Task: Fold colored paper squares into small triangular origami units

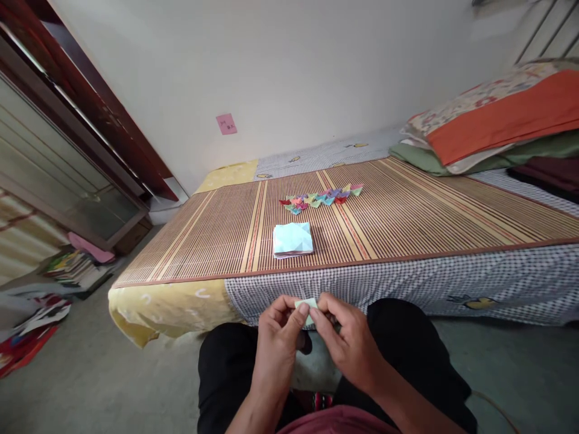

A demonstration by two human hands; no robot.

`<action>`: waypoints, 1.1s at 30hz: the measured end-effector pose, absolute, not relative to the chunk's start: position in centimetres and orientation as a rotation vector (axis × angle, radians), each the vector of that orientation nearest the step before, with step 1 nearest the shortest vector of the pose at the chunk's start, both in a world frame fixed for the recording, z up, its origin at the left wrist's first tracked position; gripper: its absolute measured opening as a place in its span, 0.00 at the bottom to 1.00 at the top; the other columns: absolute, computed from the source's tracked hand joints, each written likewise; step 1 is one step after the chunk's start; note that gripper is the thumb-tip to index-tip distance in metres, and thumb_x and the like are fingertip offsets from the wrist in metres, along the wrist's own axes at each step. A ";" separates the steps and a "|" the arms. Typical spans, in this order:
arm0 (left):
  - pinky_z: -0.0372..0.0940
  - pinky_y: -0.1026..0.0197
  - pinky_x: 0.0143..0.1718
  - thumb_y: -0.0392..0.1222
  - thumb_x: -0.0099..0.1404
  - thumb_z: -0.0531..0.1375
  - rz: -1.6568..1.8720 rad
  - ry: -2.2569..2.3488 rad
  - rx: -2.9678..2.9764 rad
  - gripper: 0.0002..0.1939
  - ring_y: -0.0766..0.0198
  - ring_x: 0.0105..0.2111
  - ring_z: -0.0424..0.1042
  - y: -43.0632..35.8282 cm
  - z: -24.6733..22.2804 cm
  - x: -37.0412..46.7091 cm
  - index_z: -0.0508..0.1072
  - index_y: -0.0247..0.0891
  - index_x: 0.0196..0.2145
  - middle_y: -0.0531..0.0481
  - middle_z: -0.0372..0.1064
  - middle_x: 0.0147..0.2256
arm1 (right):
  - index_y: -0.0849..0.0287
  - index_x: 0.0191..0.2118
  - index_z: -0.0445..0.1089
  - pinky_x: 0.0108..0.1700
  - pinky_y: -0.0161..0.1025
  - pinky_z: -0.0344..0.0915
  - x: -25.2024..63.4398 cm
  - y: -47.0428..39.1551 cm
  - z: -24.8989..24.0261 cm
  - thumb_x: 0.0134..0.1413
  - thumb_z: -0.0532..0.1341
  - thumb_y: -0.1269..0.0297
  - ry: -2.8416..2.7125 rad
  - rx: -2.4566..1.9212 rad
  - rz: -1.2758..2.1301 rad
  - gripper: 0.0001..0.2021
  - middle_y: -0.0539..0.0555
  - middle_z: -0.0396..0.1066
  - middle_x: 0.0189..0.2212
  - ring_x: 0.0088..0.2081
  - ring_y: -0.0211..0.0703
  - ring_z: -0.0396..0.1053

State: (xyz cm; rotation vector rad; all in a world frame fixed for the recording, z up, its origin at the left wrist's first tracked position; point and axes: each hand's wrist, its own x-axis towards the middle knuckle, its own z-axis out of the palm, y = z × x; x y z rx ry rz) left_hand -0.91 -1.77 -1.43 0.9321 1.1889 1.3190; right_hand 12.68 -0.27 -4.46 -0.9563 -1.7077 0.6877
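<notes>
Between my two hands is a small folded piece of pale green paper (309, 302), held up in front of the bed's edge. My left hand (281, 328) pinches its left side, thumb on top. On the right side, the thumb and fingers of my right hand (344, 334) grip it too. The paper's underside is hidden by my fingers. Beyond my hands lies a stack of light blue paper sheets (293, 238), its top sheet creased. Behind the stack sits a cluster of small folded paper pieces (321, 198) in several colours.
A striped bamboo mat (203, 235) covers the bed, over a checked sheet (407, 271). Pillows (502, 120) are piled at the right. A pink note (227, 123) is stuck on the wall. Books (72, 262) stand at the left, near the floor. My knees are below my hands.
</notes>
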 end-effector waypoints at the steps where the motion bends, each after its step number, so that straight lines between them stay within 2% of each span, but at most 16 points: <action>1: 0.56 0.68 0.20 0.52 0.59 0.71 1.318 1.176 0.915 0.18 0.74 0.17 0.53 -1.8 -1.4 -0.9 0.71 0.37 0.27 0.58 0.63 0.21 | 0.54 0.27 0.56 0.27 0.36 0.54 12.7 -0.3 -4.4 0.71 0.54 0.63 -1.672 -0.968 0.817 0.17 0.45 0.54 0.22 0.23 0.37 0.56; 5: 0.59 0.67 0.21 0.51 0.56 0.73 1.260 1.127 0.906 0.20 0.72 0.17 0.56 -1.6 -1.3 -1.4 0.70 0.37 0.24 0.58 0.62 0.20 | 0.55 0.25 0.58 0.25 0.36 0.53 13.0 -0.2 -4.0 0.71 0.54 0.56 -1.562 -0.923 1.222 0.20 0.45 0.55 0.20 0.22 0.37 0.56; 8: 0.59 0.67 0.20 0.52 0.55 0.74 1.191 1.109 0.901 0.20 0.72 0.17 0.56 -1.4 -1.2 -1.7 0.71 0.36 0.24 0.58 0.60 0.19 | 0.56 0.26 0.61 0.26 0.35 0.52 13.4 0.2 -3.5 0.68 0.57 0.57 -1.572 -0.904 1.171 0.18 0.45 0.55 0.21 0.24 0.36 0.55; 13: 0.61 0.67 0.22 0.48 0.54 0.75 1.210 1.050 0.856 0.16 0.71 0.20 0.62 -1.6 -1.9 -1.4 0.77 0.35 0.32 0.52 0.72 0.25 | 0.56 0.25 0.61 0.26 0.36 0.53 13.3 0.5 -3.6 0.68 0.56 0.55 -1.449 -0.949 1.145 0.19 0.44 0.55 0.19 0.23 0.36 0.55; 17: 0.57 0.67 0.20 0.50 0.56 0.74 1.236 1.067 0.859 0.17 0.73 0.17 0.58 -1.7 -2.4 -1.5 0.75 0.35 0.26 0.54 0.69 0.22 | 0.56 0.25 0.62 0.27 0.36 0.57 13.0 0.5 -4.3 0.67 0.57 0.52 -1.414 -0.950 1.277 0.20 0.46 0.60 0.19 0.22 0.37 0.59; 19: 0.56 0.67 0.20 0.51 0.56 0.74 1.216 1.064 0.860 0.18 0.71 0.17 0.60 -1.6 -2.4 -1.7 0.74 0.35 0.25 0.53 0.69 0.21 | 0.56 0.25 0.63 0.27 0.36 0.57 13.0 0.5 -4.3 0.67 0.57 0.53 -1.448 -0.921 1.330 0.19 0.46 0.61 0.19 0.22 0.37 0.60; 25: 0.58 0.67 0.20 0.51 0.54 0.74 1.128 1.109 0.933 0.19 0.70 0.18 0.61 -1.2 -1.7 -2.1 0.72 0.35 0.23 0.54 0.65 0.19 | 0.57 0.27 0.64 0.28 0.36 0.53 13.4 0.4 -3.6 0.66 0.58 0.59 -1.592 -0.933 1.131 0.15 0.46 0.58 0.22 0.25 0.37 0.57; 27: 0.60 0.67 0.22 0.51 0.57 0.73 1.141 1.110 0.955 0.17 0.69 0.20 0.63 -1.3 -1.5 -1.9 0.74 0.35 0.27 0.53 0.67 0.22 | 0.57 0.26 0.63 0.28 0.36 0.53 13.4 0.6 -3.5 0.66 0.58 0.58 -1.547 -0.932 1.165 0.16 0.45 0.57 0.21 0.24 0.37 0.56; 31: 0.65 0.68 0.29 0.47 0.63 0.70 1.348 1.108 1.037 0.13 0.66 0.30 0.70 -2.0 -1.7 -1.6 0.77 0.39 0.42 0.50 0.74 0.33 | 0.56 0.25 0.62 0.27 0.35 0.55 13.2 0.9 -3.6 0.65 0.59 0.53 -1.335 -0.942 1.311 0.18 0.45 0.58 0.19 0.23 0.36 0.57; 33: 0.65 0.68 0.30 0.45 0.65 0.69 1.352 1.108 1.116 0.12 0.67 0.30 0.69 -2.4 -1.9 -1.6 0.78 0.40 0.45 0.50 0.73 0.34 | 0.57 0.25 0.63 0.28 0.35 0.56 13.1 0.9 -3.7 0.64 0.60 0.51 -1.273 -0.939 1.348 0.19 0.45 0.59 0.20 0.23 0.36 0.58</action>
